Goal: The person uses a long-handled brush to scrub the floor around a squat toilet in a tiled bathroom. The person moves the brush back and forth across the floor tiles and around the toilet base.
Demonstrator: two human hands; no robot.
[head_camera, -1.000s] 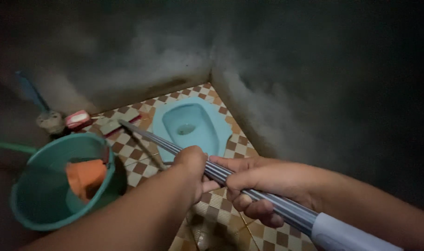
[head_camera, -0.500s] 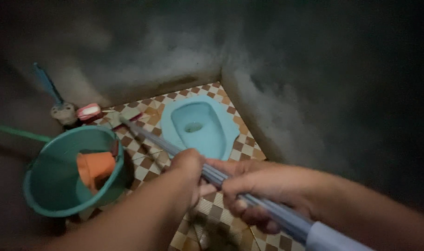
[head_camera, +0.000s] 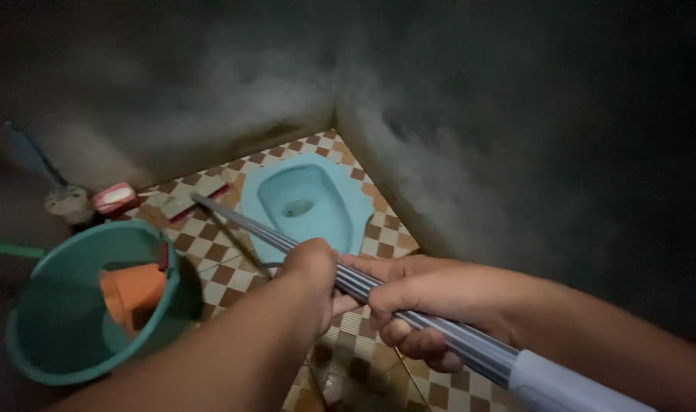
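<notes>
Both hands clamp one long grey pole (head_camera: pixel 287 244) side by side: the left hand (head_camera: pixel 313 278) further along it, the right hand (head_camera: pixel 416 305) nearer. The pole slants from near right to far left over the checkered floor (head_camera: pixel 226 267), beside one blue squat toilet (head_camera: pixel 306 206) and one teal bucket (head_camera: pixel 73 305).

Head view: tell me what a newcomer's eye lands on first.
Both hands, left and right, grip a long grey striped metal pole at bottom centre. Beyond them a pale blue ceramic squat toilet sits in the checkered-tile corner; a teal plastic bucket stands at left.
</notes>
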